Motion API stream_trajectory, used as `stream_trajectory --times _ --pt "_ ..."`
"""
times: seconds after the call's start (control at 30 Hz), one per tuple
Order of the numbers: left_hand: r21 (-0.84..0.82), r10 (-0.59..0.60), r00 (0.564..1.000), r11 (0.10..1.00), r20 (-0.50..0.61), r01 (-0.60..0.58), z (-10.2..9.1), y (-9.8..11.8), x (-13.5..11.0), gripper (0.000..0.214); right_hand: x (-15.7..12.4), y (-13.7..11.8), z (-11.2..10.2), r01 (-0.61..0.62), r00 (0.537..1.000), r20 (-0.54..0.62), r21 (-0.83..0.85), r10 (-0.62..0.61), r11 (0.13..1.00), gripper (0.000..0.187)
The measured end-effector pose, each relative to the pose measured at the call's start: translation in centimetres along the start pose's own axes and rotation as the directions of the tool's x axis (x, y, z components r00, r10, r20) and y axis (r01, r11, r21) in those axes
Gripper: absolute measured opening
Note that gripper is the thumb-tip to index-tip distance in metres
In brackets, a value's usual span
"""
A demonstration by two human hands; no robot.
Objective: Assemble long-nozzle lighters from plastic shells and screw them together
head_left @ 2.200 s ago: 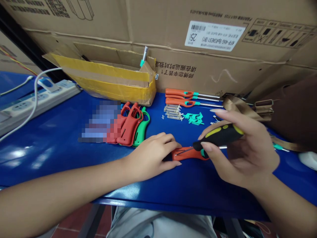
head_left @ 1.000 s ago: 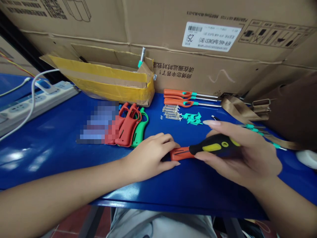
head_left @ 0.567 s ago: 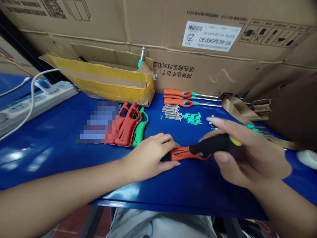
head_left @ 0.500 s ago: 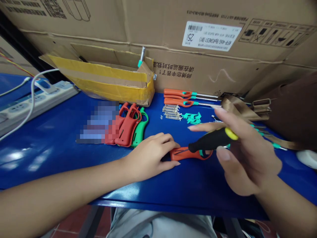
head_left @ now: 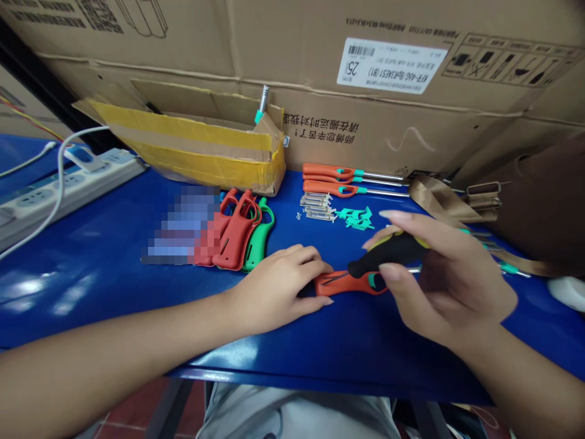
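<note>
An orange long-neck lighter (head_left: 354, 284) lies flat on the blue table, its metal tube running off to the right behind my fingers. My left hand (head_left: 290, 283) grips its butt end between thumb and fingers. In my right hand (head_left: 450, 277) is a screwdriver (head_left: 386, 253) with a black and yellow handle, its shaft slanting down to the lighter's handle near the slot. Whether the tip is seated in a screw cannot be made out. Beyond my right hand lie small teal triggers (head_left: 355, 217) and clear fuel tanks (head_left: 317, 206).
Assembled orange lighters (head_left: 329, 180) lie at the back by the cardboard. Red handle shells (head_left: 235, 241) and a green one (head_left: 259, 238) lie left. A yellow-taped box (head_left: 196, 146) stands behind, a power strip (head_left: 68, 183) far left, a brown bag (head_left: 539, 201) with strap right.
My right hand's fingers have closed in around the screwdriver handle and turned it. The left hand and the lighter have stayed in place.
</note>
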State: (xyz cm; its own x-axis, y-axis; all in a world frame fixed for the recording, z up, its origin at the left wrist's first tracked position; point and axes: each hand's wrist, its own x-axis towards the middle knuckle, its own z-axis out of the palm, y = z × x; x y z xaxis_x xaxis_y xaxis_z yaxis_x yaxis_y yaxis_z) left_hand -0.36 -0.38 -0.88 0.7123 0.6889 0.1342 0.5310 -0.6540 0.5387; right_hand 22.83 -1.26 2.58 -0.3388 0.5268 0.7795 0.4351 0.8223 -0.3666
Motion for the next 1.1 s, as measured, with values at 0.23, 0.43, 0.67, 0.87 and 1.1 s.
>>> stream_trajectory --times 0.23,0.43,0.67,0.87,1.1 --pt "-0.006 0.004 1.0 1.0 -0.003 -0.004 0.05 -0.09 0.01 0.032 0.04 -0.11 0.24 -0.105 0.994 0.06 0.154 0.097 0.982 0.06" --pt "0.001 0.008 1.0 1.0 -0.008 -0.008 0.11 -0.13 -0.01 0.03 0.4 -0.22 -0.03 0.097 0.995 0.026 -0.082 -0.095 0.992 0.058" --pt "-0.014 -0.001 1.0 1.0 -0.01 0.001 0.1 -0.11 -0.02 0.03 0.28 -0.07 -0.36 0.087 0.99 0.104 0.054 -0.092 0.995 0.061" --pt "-0.006 0.001 1.0 1.0 -0.007 -0.001 0.21 -0.14 0.04 0.031 -0.16 -0.24 -0.51 0.157 0.987 0.052 -0.083 -0.153 0.984 0.06" --pt "0.0 -0.003 1.0 1.0 -0.008 0.003 0.13 -0.05 0.13 0.028 0.58 -0.12 -0.25 0.151 0.986 0.062 0.017 -0.152 0.988 0.063"
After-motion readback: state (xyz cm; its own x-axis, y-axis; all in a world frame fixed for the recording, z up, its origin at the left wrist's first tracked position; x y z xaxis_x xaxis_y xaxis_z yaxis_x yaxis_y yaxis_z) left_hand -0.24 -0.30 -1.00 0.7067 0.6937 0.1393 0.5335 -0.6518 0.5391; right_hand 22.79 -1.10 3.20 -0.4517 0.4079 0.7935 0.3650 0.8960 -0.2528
